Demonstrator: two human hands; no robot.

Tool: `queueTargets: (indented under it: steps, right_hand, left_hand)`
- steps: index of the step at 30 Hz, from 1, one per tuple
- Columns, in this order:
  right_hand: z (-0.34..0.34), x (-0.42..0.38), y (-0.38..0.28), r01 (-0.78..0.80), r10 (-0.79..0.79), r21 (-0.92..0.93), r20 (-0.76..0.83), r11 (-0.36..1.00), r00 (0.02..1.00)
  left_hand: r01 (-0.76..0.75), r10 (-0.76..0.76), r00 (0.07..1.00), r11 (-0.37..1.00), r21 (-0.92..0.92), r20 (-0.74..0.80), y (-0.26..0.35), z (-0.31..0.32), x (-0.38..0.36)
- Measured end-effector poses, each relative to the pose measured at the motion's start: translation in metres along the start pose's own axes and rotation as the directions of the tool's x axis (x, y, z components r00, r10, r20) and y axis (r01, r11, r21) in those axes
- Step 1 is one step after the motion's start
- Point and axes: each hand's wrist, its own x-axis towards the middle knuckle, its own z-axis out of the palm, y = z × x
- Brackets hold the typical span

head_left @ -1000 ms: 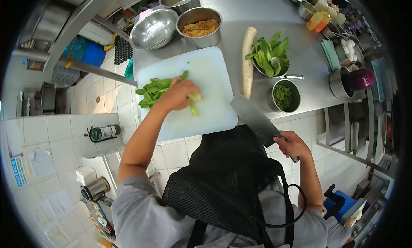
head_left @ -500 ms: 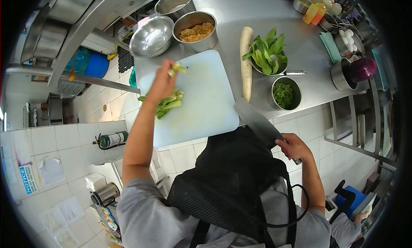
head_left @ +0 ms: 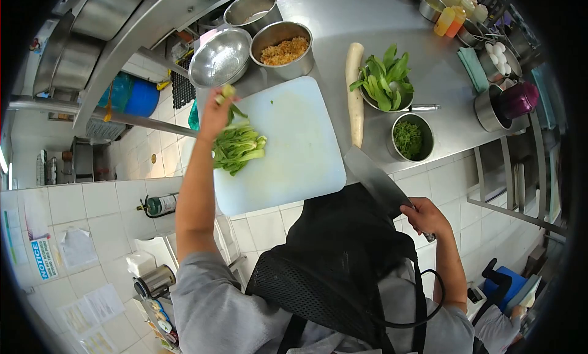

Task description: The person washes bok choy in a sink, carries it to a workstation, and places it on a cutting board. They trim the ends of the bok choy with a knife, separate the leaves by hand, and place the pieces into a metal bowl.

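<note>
My left hand (head_left: 214, 114) is closed around a pale green bok choy base (head_left: 227, 91), raised over the far left edge of the white cutting board (head_left: 294, 161). Just below that hand lies a pile of bok choy leaves and stalks (head_left: 239, 147) on the board's left side. In my right hand (head_left: 427, 218) is the handle of a wide-bladed cleaver (head_left: 380, 181), held to the right of my black apron. The blade points up and left, its tip near the board's right edge. A long white daikon (head_left: 354, 96) lies right of the board.
Beyond the board stand a metal pot of brown crumbly food (head_left: 283, 52), a perforated steel bowl (head_left: 219, 58) and another pot (head_left: 252, 11). On the right are a pan of whole bok choy (head_left: 387, 84) and a pot of chopped greens (head_left: 410, 139). Another person's sleeve (head_left: 497, 326) shows at lower right.
My left hand has moved left with the bok choy base, uncovering more of the pile on the board. The right hand still holds the cleaver in nearly the same place.
</note>
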Motion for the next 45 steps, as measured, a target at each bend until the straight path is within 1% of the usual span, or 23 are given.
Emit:
queueTargets:
  steps: [2, 4, 5, 8, 9, 10, 12, 14, 17, 19, 20, 22, 23, 27, 33, 36, 38, 39, 40, 41, 42, 43, 45]
  right_hand:
    - [-0.001, -0.001, -0.002, -0.016, 0.016, -0.006, -0.006, 1.000, 1.000]
    - [0.000, 0.001, -0.004, -0.037, 0.036, -0.042, -0.026, 0.998, 0.999]
    - [0.000, 0.003, -0.004, -0.033, 0.032, -0.046, -0.027, 0.998, 0.999]
    - [-0.001, 0.004, -0.005, -0.018, 0.018, -0.037, -0.015, 0.999, 1.000]
    - [0.000, 0.004, -0.009, -0.003, 0.002, -0.058, -0.025, 0.998, 1.000]
    - [0.002, 0.002, -0.011, 0.007, -0.010, -0.077, -0.033, 0.997, 0.999]
    - [0.002, 0.003, -0.011, 0.019, -0.022, -0.085, -0.039, 0.996, 0.999]
    - [0.000, -0.001, -0.007, 0.019, -0.025, -0.077, -0.080, 0.997, 0.996]
    - [0.000, -0.007, -0.010, 0.027, -0.035, -0.115, -0.068, 0.993, 0.997]
    - [0.001, -0.009, -0.005, 0.025, -0.032, -0.074, -0.091, 0.997, 0.995]
    - [0.001, -0.009, -0.004, 0.039, -0.043, -0.054, -0.089, 0.998, 0.995]
    - [0.000, -0.011, -0.009, -0.004, -0.001, -0.049, -0.114, 0.999, 0.994]
    - [0.000, -0.012, -0.008, 0.000, -0.006, -0.056, -0.107, 0.998, 0.994]
    - [-0.005, -0.011, -0.006, 0.061, -0.075, -0.130, -0.105, 0.990, 0.992]
    - [-0.014, -0.007, 0.005, 0.182, -0.221, -0.282, -0.114, 0.942, 0.969]
    - [-0.016, -0.002, 0.016, 0.245, -0.284, -0.266, -0.119, 0.932, 0.951]
    - [-0.022, 0.000, 0.015, 0.260, -0.297, -0.253, -0.118, 0.932, 0.948]
    - [-0.025, 0.001, 0.015, 0.268, -0.301, -0.260, -0.099, 0.928, 0.948]
    - [-0.027, 0.001, 0.015, 0.276, -0.305, -0.266, -0.076, 0.924, 0.949]
    - [-0.028, 0.002, 0.014, 0.275, -0.303, -0.255, -0.077, 0.927, 0.950]
    - [-0.031, 0.003, 0.013, 0.262, -0.287, -0.244, -0.071, 0.934, 0.955]
    - [-0.033, 0.005, 0.013, 0.252, -0.274, -0.238, -0.063, 0.938, 0.960]
    - [-0.038, 0.010, 0.014, 0.258, -0.278, -0.247, -0.052, 0.934, 0.959]
  left_hand:
    - [-0.062, 0.051, 0.996, 0.986, -0.156, -0.075, 0.038, -0.018, 0.007]
    - [-0.092, 0.065, 0.983, 0.984, -0.152, -0.171, 0.050, -0.038, 0.018]
    - [-0.111, 0.109, 0.976, 0.994, -0.001, -0.189, 0.053, -0.044, 0.020]
    - [-0.077, 0.089, 0.991, 0.990, 0.121, -0.099, 0.043, -0.045, 0.017]
    - [-0.225, 0.231, 0.973, 0.920, 0.321, 0.021, 0.016, -0.051, 0.023]
    - [-0.226, 0.230, 0.973, 0.921, 0.318, 0.028, -0.005, -0.049, 0.019]
    - [-0.166, 0.071, 0.984, 0.713, 0.682, 0.166, -0.031, -0.041, 0.008]
    - [-0.254, -0.076, 0.935, 0.535, 0.806, 0.345, -0.037, -0.021, -0.023]
    - [-0.231, -0.099, 0.935, 0.557, 0.798, 0.340, -0.016, -0.001, -0.037]
    - [-0.148, -0.168, 0.958, 0.408, 0.901, 0.233, -0.003, 0.010, -0.029]
    - [-0.166, -0.163, 0.954, 0.412, 0.896, 0.252, 0.003, 0.020, -0.022]
    - [-0.363, 0.110, 0.926, 0.519, 0.773, 0.361, 0.032, 0.055, -0.009]
    - [-0.466, 0.228, 0.876, 0.627, 0.624, 0.425, 0.037, 0.079, 0.001]
    - [-0.728, 0.457, 0.665, 0.575, 0.374, 0.591, 0.097, 0.194, 0.018]
    - [-0.792, 0.359, 0.484, 0.568, 0.225, 0.798, 0.125, 0.306, 0.057]
    - [-0.774, 0.222, 0.413, 0.597, 0.212, 0.883, 0.122, 0.337, 0.081]
    - [-0.625, 0.070, 0.415, 0.747, 0.228, 0.907, 0.110, 0.347, 0.103]
    - [-0.580, 0.214, 0.501, 0.802, 0.142, 0.838, 0.112, 0.350, 0.106]
    - [-0.579, 0.207, 0.493, 0.803, 0.142, 0.845, 0.125, 0.348, 0.108]
    - [-0.284, 0.038, 0.643, 0.939, 0.192, 0.765, 0.139, 0.342, 0.113]
    - [0.043, -0.168, 0.726, 0.979, 0.200, 0.666, 0.148, 0.337, 0.118]
    - [0.045, -0.173, 0.727, 0.978, 0.206, 0.665, 0.146, 0.333, 0.123]
    - [0.196, -0.136, 0.773, 0.980, -0.030, 0.619, 0.145, 0.322, 0.131]
